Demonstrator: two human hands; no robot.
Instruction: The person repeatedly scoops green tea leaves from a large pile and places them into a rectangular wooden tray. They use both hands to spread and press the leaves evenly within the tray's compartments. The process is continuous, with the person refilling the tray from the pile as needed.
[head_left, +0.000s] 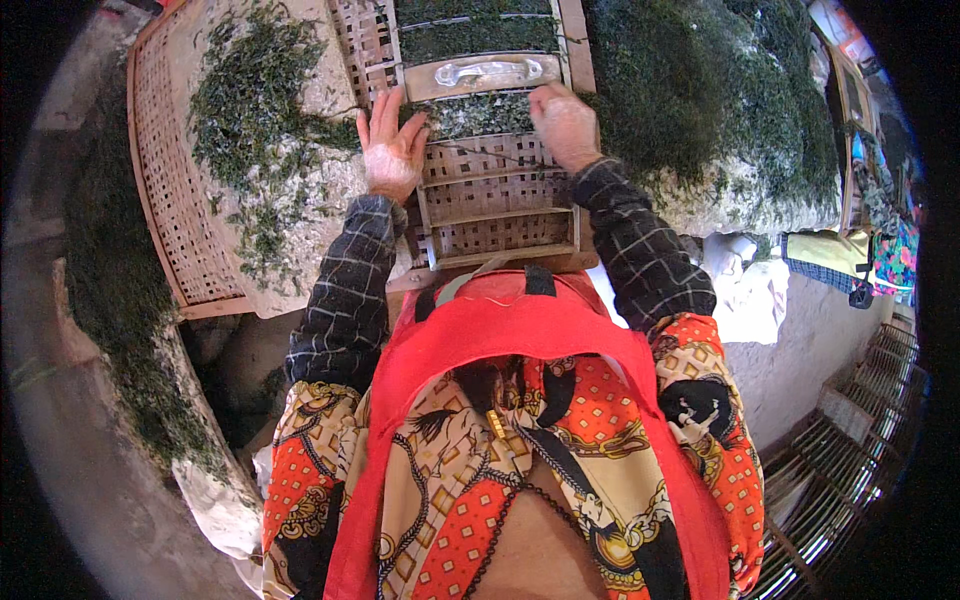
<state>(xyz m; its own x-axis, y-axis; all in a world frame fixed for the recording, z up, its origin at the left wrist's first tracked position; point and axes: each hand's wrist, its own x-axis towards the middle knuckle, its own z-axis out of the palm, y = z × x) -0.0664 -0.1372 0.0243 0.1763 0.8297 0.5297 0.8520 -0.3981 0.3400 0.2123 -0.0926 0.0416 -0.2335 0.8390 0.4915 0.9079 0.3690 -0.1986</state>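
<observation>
A wooden frame with crossbars (504, 219) lies on a woven bamboo tray before me, its upper sections filled with dark green leafy strands (480, 39) and its lower sections bare. A wooden board with a metal handle (489, 72) rests across the filled part. Just below the board is a band of chopped green and whitish bits (484, 115). My left hand (394, 148) lies with spread fingers at this band's left end, some bits under the fingertips. My right hand (564, 126) is curled at the band's right end; whether it pinches anything is hidden.
Loose green strands (251, 97) lie on a pale cloth at the left, over another woven tray (176, 180). A large green heap (697, 97) covers the right side. White bags (750, 289) and a slatted metal rack (840, 427) are at the lower right.
</observation>
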